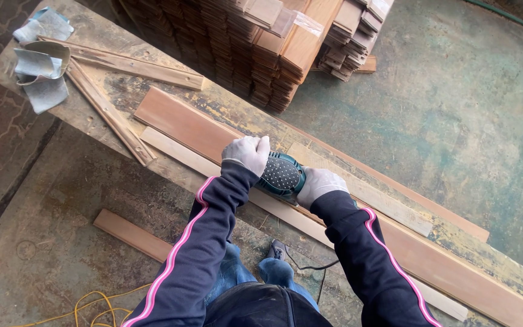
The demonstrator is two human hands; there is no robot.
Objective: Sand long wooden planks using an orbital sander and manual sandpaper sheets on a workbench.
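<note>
I have both hands on the teal, dimple-gripped electric hand sander (281,175), which sits on the long reddish-brown wooden plank (183,124) lying along the worn, yellow-stained wooden desk (122,91); my left hand (247,152), in a white work glove, is closed over the front end of the tool, and my right hand (319,184), gloved the same, is wrapped round its rear, so the sander lies directly between and under my palms, touching both; to do this pass well, I judge I should keep the base flat on the plank, press evenly with both hands rather than leaning on one end, and run along the grain so no hollow is cut; the thin black power cord (310,265) hanging below the desk edge should be kept behind me, clear of the board; a pale, narrower wooden strip (171,147) lies just beside the plank on my side; two slim wooden battens (113,118) lie crossed farther to the left, near folded sheets of grey sandpaper (40,63) at the desk corner; a tall stack of brown wooden boards (255,42) stands beyond the desk; a short reddish board (131,233) and a yellow cable (98,303) lie on the concrete floor (455,121).
</note>
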